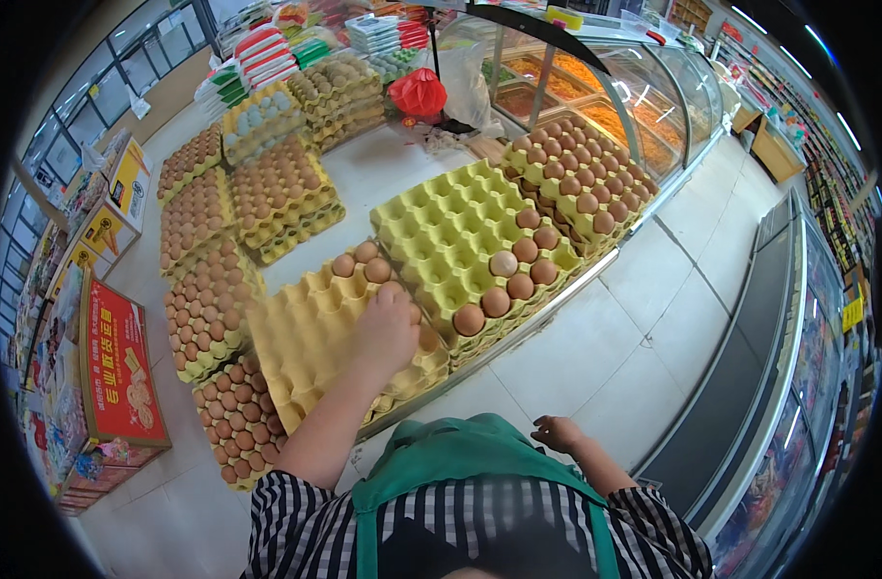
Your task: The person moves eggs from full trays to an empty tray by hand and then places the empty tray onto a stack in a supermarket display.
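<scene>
My left hand (386, 333) reaches over a tan pulp egg tray (296, 347), palm down. Its fingers are closed about a brown egg (415, 314), largely hidden by the hand. Just beyond sit a few brown eggs (366, 252) in the tray's far corner; its other visible cups hold none. To the right, a yellow-green egg tray (441, 224) tops a stack, with several eggs (520, 285) along its right side, one of them paler. My right hand (556, 433) hangs low beside my green apron (477, 456), fingers slightly curled and apart, holding nothing.
Full trays of brown eggs (582, 170) stand at the back right, against a glass display case (658, 108). More egg stacks (274, 181) line the left. A red bag (417, 93) lies behind. A freezer (766, 347) flanks the tiled floor at right.
</scene>
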{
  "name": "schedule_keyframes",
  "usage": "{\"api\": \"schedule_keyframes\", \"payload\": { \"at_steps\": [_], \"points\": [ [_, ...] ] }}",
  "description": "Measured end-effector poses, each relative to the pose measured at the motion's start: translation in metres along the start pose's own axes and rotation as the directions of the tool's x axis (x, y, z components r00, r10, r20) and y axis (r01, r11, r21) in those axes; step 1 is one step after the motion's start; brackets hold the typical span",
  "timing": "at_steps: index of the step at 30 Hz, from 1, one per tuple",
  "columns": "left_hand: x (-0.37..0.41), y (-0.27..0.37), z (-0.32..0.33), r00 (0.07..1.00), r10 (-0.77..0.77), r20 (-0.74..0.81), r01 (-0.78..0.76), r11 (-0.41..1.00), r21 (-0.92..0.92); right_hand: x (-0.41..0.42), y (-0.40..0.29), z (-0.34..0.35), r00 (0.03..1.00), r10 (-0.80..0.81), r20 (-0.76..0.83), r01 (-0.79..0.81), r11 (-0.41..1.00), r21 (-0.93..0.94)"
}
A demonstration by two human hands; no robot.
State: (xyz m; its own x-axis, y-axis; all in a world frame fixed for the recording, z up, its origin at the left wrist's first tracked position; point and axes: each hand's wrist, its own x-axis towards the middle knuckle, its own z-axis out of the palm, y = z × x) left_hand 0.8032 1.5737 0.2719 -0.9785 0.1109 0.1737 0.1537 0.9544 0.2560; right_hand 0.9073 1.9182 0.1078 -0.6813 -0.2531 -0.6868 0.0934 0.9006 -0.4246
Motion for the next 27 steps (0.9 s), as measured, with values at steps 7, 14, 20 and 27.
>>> {"api": "schedule_keyframes", "payload": {
  "at_steps": [7, 14, 20, 27],
  "points": [
    [-0.009, -0.009, 0.009, 0.984, -0.049, -0.172, 0.007, 0.973, -0.233, 0.012, 0.024, 0.01, 0.999, 0.039, 0.0, -0.039, 0.999, 0.012],
    [-0.035, -0.029, -0.008, 0.923, -0.377, -0.078, 0.133, 0.502, -0.855, 0.038, 0.04, 0.019, 0.992, 0.006, -0.127, 0.003, 0.997, 0.076],
    [-0.12, -0.076, -0.057, 0.758, -0.643, -0.111, 0.132, 0.319, -0.939, 0.041, 0.063, 0.031, 0.981, 0.182, -0.072, -0.157, 0.951, 0.267],
    [-0.235, -0.147, -0.07, 0.331, -0.943, -0.023, -0.167, -0.034, -0.985, 0.058, 0.077, 0.046, 0.995, 0.098, 0.006, -0.097, 0.995, -0.034]
  ]
}}
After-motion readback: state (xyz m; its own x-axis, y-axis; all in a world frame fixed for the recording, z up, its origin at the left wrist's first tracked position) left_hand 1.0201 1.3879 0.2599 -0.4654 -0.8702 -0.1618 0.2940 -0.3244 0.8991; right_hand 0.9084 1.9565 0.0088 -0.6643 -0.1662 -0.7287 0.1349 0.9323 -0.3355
